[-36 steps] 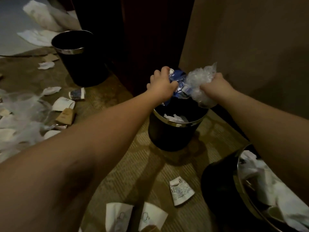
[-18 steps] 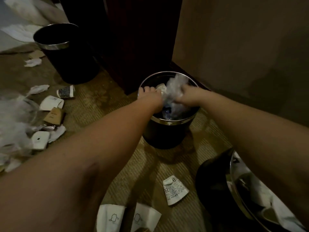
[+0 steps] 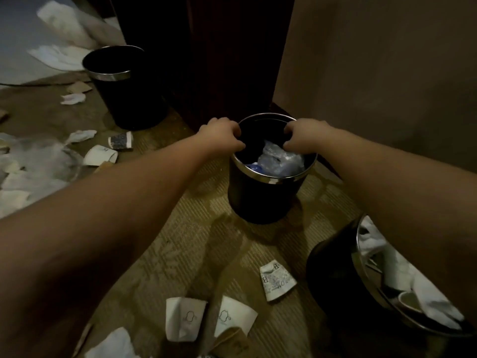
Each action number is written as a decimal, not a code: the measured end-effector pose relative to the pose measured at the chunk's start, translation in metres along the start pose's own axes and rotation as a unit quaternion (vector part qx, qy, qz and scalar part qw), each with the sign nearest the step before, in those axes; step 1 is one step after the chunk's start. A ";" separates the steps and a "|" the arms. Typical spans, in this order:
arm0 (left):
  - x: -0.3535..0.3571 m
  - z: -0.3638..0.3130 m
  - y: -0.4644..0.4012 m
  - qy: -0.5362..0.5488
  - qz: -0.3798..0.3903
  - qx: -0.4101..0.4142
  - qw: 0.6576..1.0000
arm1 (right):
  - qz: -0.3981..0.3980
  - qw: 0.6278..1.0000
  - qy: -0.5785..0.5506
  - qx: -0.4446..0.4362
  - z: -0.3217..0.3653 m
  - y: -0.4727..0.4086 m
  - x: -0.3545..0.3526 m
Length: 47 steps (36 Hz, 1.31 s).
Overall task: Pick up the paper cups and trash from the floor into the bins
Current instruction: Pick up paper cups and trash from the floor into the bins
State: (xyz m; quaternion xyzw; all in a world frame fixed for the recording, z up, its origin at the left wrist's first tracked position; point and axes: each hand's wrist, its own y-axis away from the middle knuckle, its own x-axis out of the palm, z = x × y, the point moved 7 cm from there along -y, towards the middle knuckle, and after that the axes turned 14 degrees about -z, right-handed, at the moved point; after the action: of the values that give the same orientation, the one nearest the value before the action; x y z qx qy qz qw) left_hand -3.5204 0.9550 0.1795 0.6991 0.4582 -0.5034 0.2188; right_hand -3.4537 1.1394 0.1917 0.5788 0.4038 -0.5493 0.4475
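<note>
A black bin with a metal rim (image 3: 271, 180) stands on the carpet in the middle. Crumpled clear plastic with a blue piece (image 3: 281, 161) lies inside it. My left hand (image 3: 222, 135) hovers over the bin's left rim and my right hand (image 3: 302, 138) over its right side. The fingers of both hang loosely curled and hold nothing. Flattened paper cups lie on the floor: a printed one (image 3: 277, 282) and two white ones (image 3: 184, 322) (image 3: 235, 319) near me, and two more (image 3: 120, 141) (image 3: 100, 156) at the left.
A second black bin (image 3: 109, 74) stands back left. A third bin (image 3: 361, 257) at lower right holds white trash. Clear plastic (image 3: 38, 161), white paper scraps (image 3: 80, 135) and a brown sleeve (image 3: 229, 342) litter the carpet. A dark cabinet and a wall close off the back.
Both hands carried the bunched plastic down into the middle bin and let it go. It now lies inside and the hands are empty above the rim.
</note>
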 end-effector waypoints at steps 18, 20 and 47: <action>-0.082 0.147 0.237 0.035 -0.030 -0.084 0.995 | -0.038 0.980 -0.096 -0.171 0.227 0.158 0.022; -0.082 0.170 0.274 0.039 -0.028 -0.103 0.994 | -0.024 0.976 -0.101 -0.190 0.253 0.181 0.043; 0.055 0.281 0.715 0.071 0.241 -0.194 0.948 | 0.108 0.784 -0.100 -0.603 0.383 0.450 0.260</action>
State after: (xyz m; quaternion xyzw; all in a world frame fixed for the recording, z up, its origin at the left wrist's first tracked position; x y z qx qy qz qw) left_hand -3.0417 0.4163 -0.0929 0.7667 0.3794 -0.2857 0.4319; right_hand -3.1089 0.6421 -0.0324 0.1727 0.5405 -0.1959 0.7998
